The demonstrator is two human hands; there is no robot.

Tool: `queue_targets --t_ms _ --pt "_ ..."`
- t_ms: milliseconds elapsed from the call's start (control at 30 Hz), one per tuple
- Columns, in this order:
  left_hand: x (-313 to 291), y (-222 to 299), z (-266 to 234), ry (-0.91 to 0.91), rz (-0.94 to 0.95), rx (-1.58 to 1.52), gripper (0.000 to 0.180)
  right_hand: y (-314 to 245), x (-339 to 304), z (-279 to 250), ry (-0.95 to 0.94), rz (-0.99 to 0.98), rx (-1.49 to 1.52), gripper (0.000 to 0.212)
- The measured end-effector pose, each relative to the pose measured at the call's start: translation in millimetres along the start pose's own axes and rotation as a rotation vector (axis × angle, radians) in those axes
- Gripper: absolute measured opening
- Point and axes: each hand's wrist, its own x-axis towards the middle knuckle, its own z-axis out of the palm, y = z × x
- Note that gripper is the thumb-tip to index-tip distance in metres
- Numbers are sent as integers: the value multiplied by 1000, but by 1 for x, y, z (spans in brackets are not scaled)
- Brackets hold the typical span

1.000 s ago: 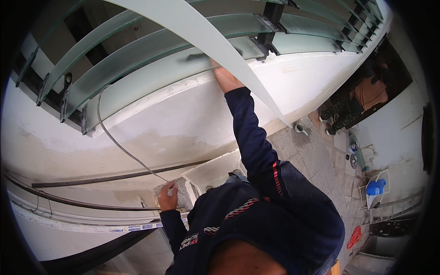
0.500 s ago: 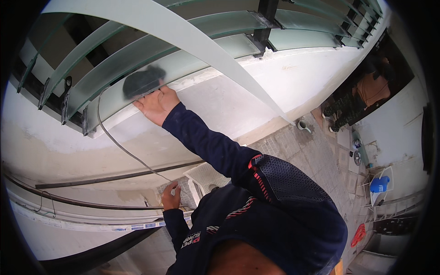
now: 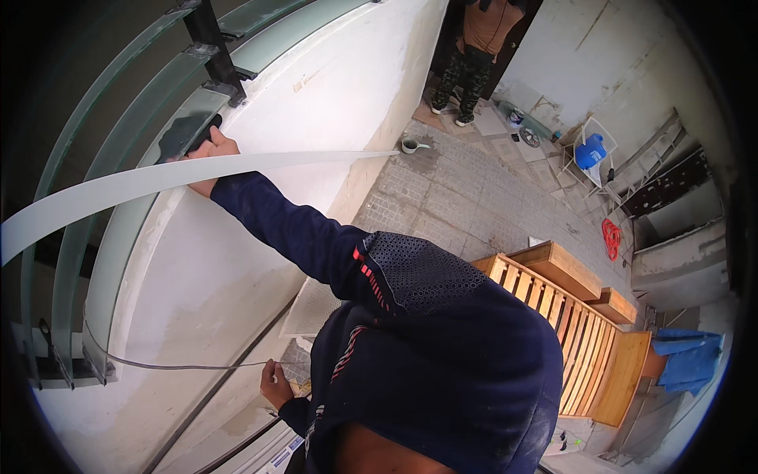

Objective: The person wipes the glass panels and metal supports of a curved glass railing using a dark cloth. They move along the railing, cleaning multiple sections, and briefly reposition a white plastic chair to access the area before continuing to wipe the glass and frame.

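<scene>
My right hand (image 3: 212,148) reaches up to the lowest frosted glass louvre slat (image 3: 130,217) of the window. Its fingers are closed on a dark cloth-like thing (image 3: 181,136), which lies against the slat and shows partly through the glass. Across the back of this hand, nearer the view, runs a long pale curved strip (image 3: 103,188) that hides part of it. Lower down, my left hand (image 3: 275,384) pinches a thin grey cable (image 3: 181,366). The cable runs from the lower end of the slats to those fingers.
A white wall (image 3: 237,213) lies below the window. On the paved floor (image 3: 426,189) stands a small cup-like vessel (image 3: 409,146) with a handle. Another person (image 3: 478,55) stands in the far doorway. Slatted wooden furniture (image 3: 564,316), a blue container (image 3: 590,152) and red cord (image 3: 610,237) are at right.
My view has swung right, bringing the wooden furniture and more floor in. The right hand with the dark cloth is now farther along the slat, towards the black upright. The left hand keeps the cable.
</scene>
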Motion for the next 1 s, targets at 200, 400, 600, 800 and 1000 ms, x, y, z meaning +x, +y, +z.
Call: queue_targets --t_ms 200,400,600,800,1000 --pt "16 3 -14 -36 7 5 29 -24 12 -25 -122 -183 -127 63" --pt "13 10 -14 -45 -8 33 27 64 1 -48 -106 -43 -83 59" --pt "0 12 0 31 101 36 25 159 -29 -48 38 283 -53 58" --pt "-18 14 7 208 35 -5 24 206 -43 -37 233 464 -164 56" --pt "-59 -7 17 257 -61 0 23 248 -47 -52 249 690 -163 54"
